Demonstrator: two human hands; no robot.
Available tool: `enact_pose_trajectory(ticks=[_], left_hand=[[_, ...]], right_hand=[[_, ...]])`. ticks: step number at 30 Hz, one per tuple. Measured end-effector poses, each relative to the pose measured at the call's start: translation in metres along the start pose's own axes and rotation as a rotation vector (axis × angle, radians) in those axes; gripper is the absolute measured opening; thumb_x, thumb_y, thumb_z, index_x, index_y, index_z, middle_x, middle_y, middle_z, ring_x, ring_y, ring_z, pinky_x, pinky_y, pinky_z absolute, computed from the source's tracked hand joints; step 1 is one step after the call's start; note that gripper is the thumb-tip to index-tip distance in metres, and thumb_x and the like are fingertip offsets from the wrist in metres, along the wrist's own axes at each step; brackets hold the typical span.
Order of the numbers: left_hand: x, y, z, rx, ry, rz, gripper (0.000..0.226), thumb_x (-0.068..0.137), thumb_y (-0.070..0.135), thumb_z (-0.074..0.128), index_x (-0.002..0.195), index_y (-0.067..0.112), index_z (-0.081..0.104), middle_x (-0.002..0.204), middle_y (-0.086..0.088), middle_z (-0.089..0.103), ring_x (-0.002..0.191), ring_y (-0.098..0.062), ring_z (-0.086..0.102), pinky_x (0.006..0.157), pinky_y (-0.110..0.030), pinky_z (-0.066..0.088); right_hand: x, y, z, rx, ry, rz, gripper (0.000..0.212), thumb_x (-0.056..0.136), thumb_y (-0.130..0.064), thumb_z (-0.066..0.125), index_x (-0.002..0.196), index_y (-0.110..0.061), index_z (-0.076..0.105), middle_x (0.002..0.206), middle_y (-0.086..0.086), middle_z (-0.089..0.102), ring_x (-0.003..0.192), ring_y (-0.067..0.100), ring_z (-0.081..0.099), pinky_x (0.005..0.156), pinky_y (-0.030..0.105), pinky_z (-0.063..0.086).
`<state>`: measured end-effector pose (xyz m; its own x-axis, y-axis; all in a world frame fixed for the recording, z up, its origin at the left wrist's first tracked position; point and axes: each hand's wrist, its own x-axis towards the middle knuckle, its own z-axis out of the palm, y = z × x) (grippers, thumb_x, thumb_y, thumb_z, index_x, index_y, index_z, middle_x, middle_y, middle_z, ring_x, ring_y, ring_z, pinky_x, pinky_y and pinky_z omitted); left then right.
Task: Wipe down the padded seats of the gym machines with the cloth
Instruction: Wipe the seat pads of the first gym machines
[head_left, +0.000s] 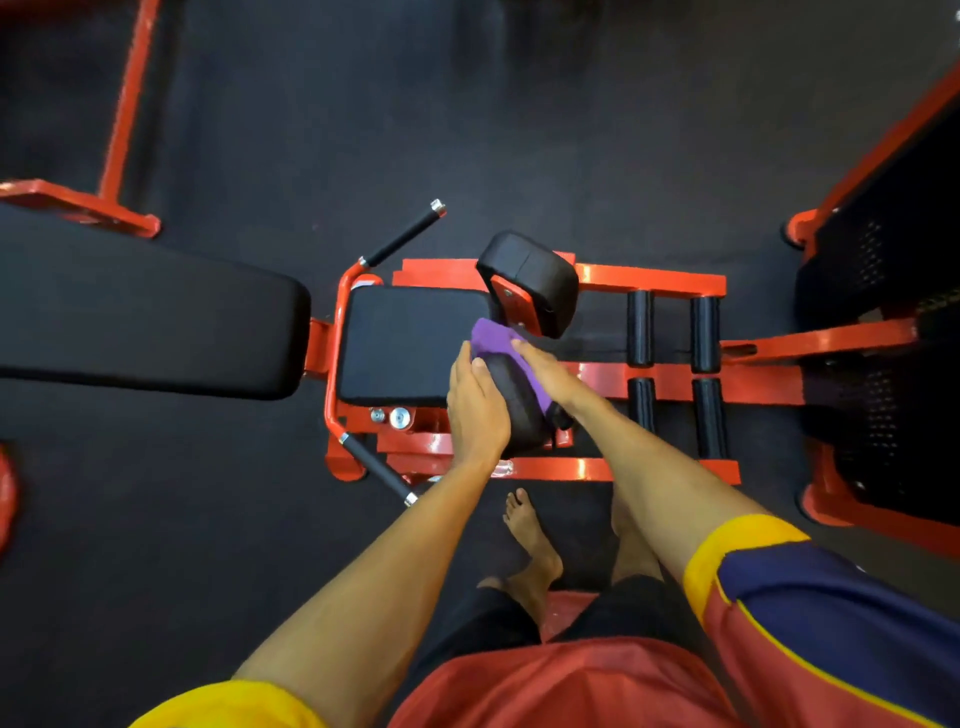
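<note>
Mid-left: long black backrest pad (145, 312), then the flat seat pad (410, 343) on the red frame (649, 278). Centre: left hand (475, 410) lies flat, fingers straight, against the near rounded pad (519, 410). The purple cloth (496, 340) is draped over that pad's top end, long axis upper left to lower right, with the right hand (545, 371) pressing it down, fingers extended, not clenched. Right of centre: second pad (535, 280), tilted, then black foam rollers (640, 327).
</note>
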<state>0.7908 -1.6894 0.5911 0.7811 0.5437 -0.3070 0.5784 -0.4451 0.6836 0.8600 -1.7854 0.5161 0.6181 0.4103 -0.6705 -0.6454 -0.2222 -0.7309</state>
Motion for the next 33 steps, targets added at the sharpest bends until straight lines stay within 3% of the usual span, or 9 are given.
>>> enact_pose_trajectory(ticks=[2, 5, 8, 15, 19, 21, 24, 29, 33], left_hand=[[-0.002, 0.001, 0.0, 0.007, 0.024, -0.005, 0.046, 0.111, 0.024, 0.028, 0.153, 0.009, 0.038, 0.156, -0.008, 0.042, 0.144, -0.021, 0.038, 0.11, -0.018, 0.02], [-0.001, -0.002, 0.003, -0.003, 0.058, -0.026, 0.045, 0.11, 0.023, 0.029, 0.152, 0.012, 0.041, 0.154, -0.006, 0.046, 0.142, -0.019, 0.042, 0.113, -0.021, 0.025], [-0.004, -0.001, 0.005, -0.035, 0.077, -0.034, 0.046, 0.109, 0.023, 0.03, 0.152, 0.018, 0.042, 0.153, -0.002, 0.048, 0.138, -0.015, 0.046, 0.116, -0.028, 0.033], [-0.011, 0.004, 0.007, 0.007, 0.111, -0.071, 0.046, 0.111, 0.024, 0.028, 0.153, 0.01, 0.041, 0.156, -0.006, 0.043, 0.145, -0.018, 0.038, 0.112, -0.019, 0.023], [-0.008, 0.003, 0.009, -0.014, 0.13, -0.087, 0.045, 0.111, 0.024, 0.029, 0.152, 0.011, 0.042, 0.155, -0.007, 0.046, 0.143, -0.019, 0.041, 0.114, -0.024, 0.028], [-0.009, 0.001, 0.01, -0.004, 0.138, -0.085, 0.045, 0.111, 0.024, 0.029, 0.152, 0.011, 0.043, 0.154, -0.007, 0.046, 0.143, -0.019, 0.041, 0.112, -0.021, 0.026], [-0.011, 0.003, 0.01, -0.002, 0.139, -0.083, 0.044, 0.111, 0.024, 0.029, 0.151, 0.011, 0.043, 0.155, -0.005, 0.046, 0.143, -0.016, 0.039, 0.111, -0.018, 0.024], [-0.007, 0.003, 0.001, 0.055, 0.073, -0.06, 0.041, 0.11, 0.021, 0.03, 0.143, 0.008, 0.051, 0.147, -0.008, 0.052, 0.137, -0.019, 0.045, 0.109, -0.019, 0.027], [-0.001, 0.012, -0.009, 0.087, 0.057, -0.082, 0.038, 0.108, 0.022, 0.035, 0.136, 0.009, 0.058, 0.139, -0.007, 0.057, 0.131, -0.02, 0.05, 0.106, -0.022, 0.031]], right_hand=[[0.0, -0.002, 0.001, 0.068, -0.022, 0.095, 0.039, 0.106, -0.049, 0.046, 0.132, -0.024, 0.061, 0.125, 0.0, 0.065, 0.106, 0.016, 0.063, 0.087, 0.026, 0.049], [-0.006, -0.012, 0.006, 0.028, 0.02, 0.0, 0.049, 0.101, -0.054, 0.047, 0.13, -0.02, 0.067, 0.132, 0.006, 0.067, 0.119, 0.021, 0.063, 0.107, 0.036, 0.046], [-0.023, -0.007, 0.01, -0.025, 0.039, -0.102, 0.063, 0.091, -0.067, 0.047, 0.139, -0.028, 0.063, 0.141, -0.004, 0.063, 0.13, 0.012, 0.057, 0.114, 0.031, 0.039], [-0.014, 0.006, 0.0, 0.078, -0.024, 0.084, 0.056, 0.108, -0.047, 0.042, 0.156, -0.018, 0.039, 0.159, 0.007, 0.043, 0.144, 0.023, 0.043, 0.122, 0.038, 0.031], [-0.038, 0.0, 0.006, 0.034, -0.007, -0.122, 0.045, 0.109, -0.037, 0.045, 0.152, -0.023, 0.046, 0.152, -0.001, 0.051, 0.137, 0.013, 0.049, 0.118, 0.031, 0.034], [-0.043, 0.01, 0.005, -0.026, -0.016, -0.146, 0.051, 0.106, -0.049, 0.048, 0.154, -0.032, 0.044, 0.154, -0.008, 0.048, 0.138, 0.008, 0.046, 0.118, 0.029, 0.032], [-0.036, 0.031, 0.0, -0.057, 0.032, 0.019, 0.066, 0.098, -0.07, 0.045, 0.155, -0.037, 0.04, 0.155, -0.002, 0.048, 0.142, 0.02, 0.045, 0.12, 0.042, 0.033], [-0.035, 0.033, -0.028, -0.117, 0.175, 0.013, 0.04, 0.107, -0.029, 0.048, 0.146, -0.019, 0.054, 0.14, 0.006, 0.06, 0.124, 0.022, 0.056, 0.094, 0.026, 0.04], [-0.052, 0.03, -0.073, -0.107, 0.204, -0.027, 0.038, 0.107, -0.022, 0.052, 0.143, -0.009, 0.057, 0.135, 0.007, 0.064, 0.123, 0.026, 0.06, 0.09, 0.024, 0.042]])
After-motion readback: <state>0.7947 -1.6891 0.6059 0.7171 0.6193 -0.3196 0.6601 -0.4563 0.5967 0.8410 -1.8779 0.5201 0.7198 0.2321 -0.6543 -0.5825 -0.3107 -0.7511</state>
